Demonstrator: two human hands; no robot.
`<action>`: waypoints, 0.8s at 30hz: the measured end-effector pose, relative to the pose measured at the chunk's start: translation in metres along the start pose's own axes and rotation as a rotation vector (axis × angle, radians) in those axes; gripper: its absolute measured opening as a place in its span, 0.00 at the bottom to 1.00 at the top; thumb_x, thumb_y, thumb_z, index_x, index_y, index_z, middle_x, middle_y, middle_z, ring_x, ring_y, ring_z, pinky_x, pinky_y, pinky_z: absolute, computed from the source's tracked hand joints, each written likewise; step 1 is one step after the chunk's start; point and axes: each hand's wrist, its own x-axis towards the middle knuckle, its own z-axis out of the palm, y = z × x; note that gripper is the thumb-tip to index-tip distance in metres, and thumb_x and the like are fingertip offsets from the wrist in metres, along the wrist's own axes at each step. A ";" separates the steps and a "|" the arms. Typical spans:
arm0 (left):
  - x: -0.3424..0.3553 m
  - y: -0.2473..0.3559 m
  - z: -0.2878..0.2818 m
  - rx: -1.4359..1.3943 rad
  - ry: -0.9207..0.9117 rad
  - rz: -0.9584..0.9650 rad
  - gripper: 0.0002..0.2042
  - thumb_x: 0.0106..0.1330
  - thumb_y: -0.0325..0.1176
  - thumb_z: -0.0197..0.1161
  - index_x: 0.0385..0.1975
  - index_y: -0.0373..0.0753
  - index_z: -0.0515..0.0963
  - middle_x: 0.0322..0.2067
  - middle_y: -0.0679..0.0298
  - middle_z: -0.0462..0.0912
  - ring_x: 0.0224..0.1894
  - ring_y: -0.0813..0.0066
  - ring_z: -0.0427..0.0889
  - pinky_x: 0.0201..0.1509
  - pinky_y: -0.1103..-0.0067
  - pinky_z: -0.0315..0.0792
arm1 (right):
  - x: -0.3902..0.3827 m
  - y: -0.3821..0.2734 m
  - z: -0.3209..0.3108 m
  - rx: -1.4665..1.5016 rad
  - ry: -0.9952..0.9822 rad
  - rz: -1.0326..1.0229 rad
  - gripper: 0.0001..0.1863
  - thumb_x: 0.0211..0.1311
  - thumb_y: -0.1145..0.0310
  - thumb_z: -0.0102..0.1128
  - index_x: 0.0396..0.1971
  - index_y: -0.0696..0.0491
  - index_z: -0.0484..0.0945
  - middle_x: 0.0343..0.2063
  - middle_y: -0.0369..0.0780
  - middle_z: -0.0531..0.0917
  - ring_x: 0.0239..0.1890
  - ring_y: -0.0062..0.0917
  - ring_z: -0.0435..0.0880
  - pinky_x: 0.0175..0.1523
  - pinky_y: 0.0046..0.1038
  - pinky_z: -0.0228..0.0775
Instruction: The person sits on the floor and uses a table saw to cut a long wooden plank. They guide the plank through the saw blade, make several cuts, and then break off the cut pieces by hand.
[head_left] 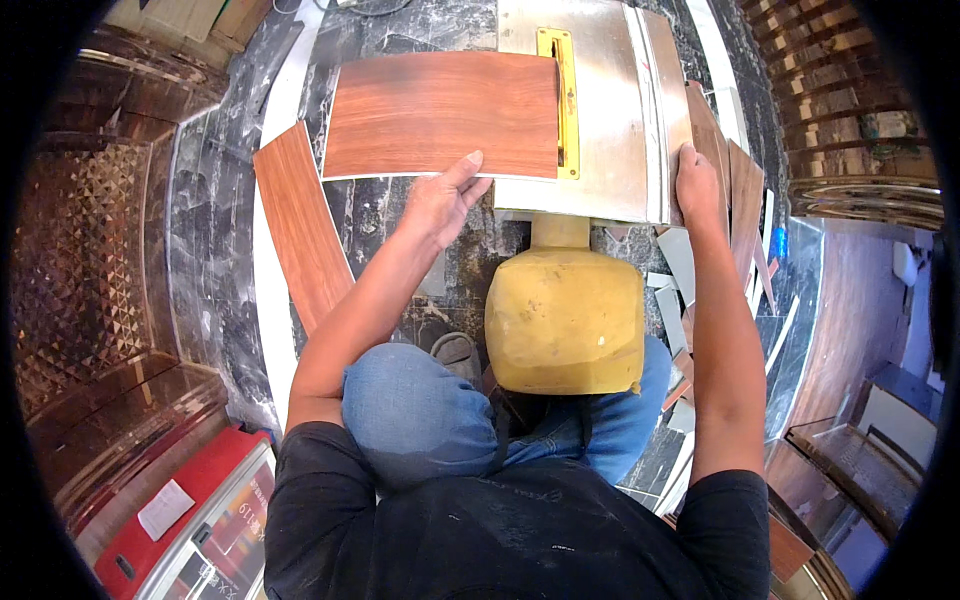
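A reddish-brown wood-grain board (440, 115) with a pale near edge lies partly on the metal saw table (610, 120), its right end by the slotted yellow plate (569, 100). My left hand (447, 200) grips the board's near edge, thumb on top and fingers beneath. On the right, my right hand (699, 190) is closed around the near end of a brown strip (663, 60) along the table's right edge; its fingertips are partly hidden. Between my knees sits a scuffed yellow boxy casing (565, 320), its narrow neck reaching toward the table.
Another reddish-brown board (303, 225) lies slanted on the dark, dusty floor at left. Brown planks (745, 205) and several offcuts (677, 260) are scattered at right. A red cabinet (185, 495) stands at lower left. Carved wooden furniture (845, 100) borders the right side.
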 end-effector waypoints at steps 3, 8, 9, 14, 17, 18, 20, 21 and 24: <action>0.000 -0.001 0.006 0.009 -0.010 0.016 0.17 0.64 0.31 0.68 0.51 0.40 0.73 0.46 0.65 0.80 0.50 0.74 0.78 0.57 0.74 0.73 | 0.006 0.003 -0.004 -0.012 0.007 -0.013 0.33 0.68 0.47 0.37 0.41 0.64 0.80 0.44 0.62 0.79 0.50 0.55 0.76 0.58 0.45 0.65; -0.009 0.004 -0.024 -0.017 -0.029 0.033 0.19 0.64 0.31 0.68 0.53 0.38 0.72 0.49 0.63 0.78 0.52 0.70 0.77 0.59 0.68 0.72 | 0.019 0.005 0.022 -0.123 -0.033 -0.360 0.26 0.70 0.55 0.38 0.42 0.62 0.80 0.45 0.59 0.80 0.50 0.54 0.77 0.56 0.44 0.67; -0.014 0.003 -0.028 -0.032 -0.035 0.044 0.20 0.63 0.31 0.68 0.54 0.38 0.71 0.51 0.62 0.77 0.53 0.68 0.76 0.60 0.66 0.71 | 0.032 0.027 0.023 -0.016 -0.050 -0.388 0.24 0.71 0.58 0.39 0.44 0.61 0.80 0.45 0.57 0.80 0.49 0.52 0.78 0.55 0.43 0.68; -0.043 0.003 -0.050 -0.043 -0.138 0.110 0.24 0.63 0.30 0.67 0.59 0.39 0.69 0.56 0.62 0.75 0.58 0.65 0.74 0.62 0.65 0.70 | 0.028 0.059 0.016 0.486 -0.278 -0.029 0.30 0.74 0.52 0.39 0.58 0.64 0.71 0.50 0.47 0.80 0.51 0.32 0.78 0.60 0.32 0.66; -0.079 -0.016 -0.126 -0.186 -0.057 0.208 0.24 0.64 0.32 0.67 0.59 0.41 0.68 0.57 0.63 0.74 0.59 0.67 0.74 0.62 0.66 0.69 | 0.017 0.058 0.011 0.322 -0.205 0.037 0.33 0.72 0.48 0.42 0.55 0.66 0.73 0.49 0.47 0.80 0.50 0.34 0.77 0.58 0.33 0.66; -0.092 -0.025 -0.147 -0.251 -0.037 0.257 0.24 0.64 0.32 0.67 0.59 0.42 0.69 0.57 0.64 0.74 0.58 0.67 0.74 0.62 0.66 0.69 | 0.011 0.050 0.012 0.180 -0.131 0.029 0.34 0.71 0.47 0.43 0.53 0.68 0.74 0.49 0.48 0.80 0.50 0.36 0.77 0.58 0.34 0.66; -0.127 -0.037 -0.181 -0.457 0.177 0.339 0.21 0.66 0.29 0.64 0.58 0.40 0.69 0.53 0.60 0.75 0.55 0.67 0.75 0.59 0.70 0.74 | 0.021 0.059 0.005 0.141 -0.083 0.046 0.37 0.69 0.44 0.43 0.52 0.69 0.74 0.51 0.54 0.80 0.51 0.42 0.78 0.58 0.37 0.66; -0.137 -0.039 -0.206 -0.548 0.278 0.370 0.19 0.67 0.30 0.64 0.56 0.39 0.69 0.51 0.60 0.75 0.52 0.67 0.76 0.56 0.74 0.76 | 0.020 0.048 -0.005 0.149 -0.064 0.057 0.37 0.69 0.44 0.43 0.51 0.69 0.75 0.51 0.54 0.80 0.51 0.43 0.78 0.58 0.38 0.66; -0.162 -0.063 -0.300 -0.788 0.588 0.461 0.10 0.66 0.29 0.64 0.45 0.40 0.74 0.43 0.63 0.77 0.40 0.74 0.78 0.39 0.84 0.81 | 0.009 0.034 -0.012 0.064 -0.022 0.024 0.36 0.69 0.45 0.43 0.49 0.70 0.76 0.49 0.56 0.80 0.51 0.46 0.78 0.58 0.40 0.65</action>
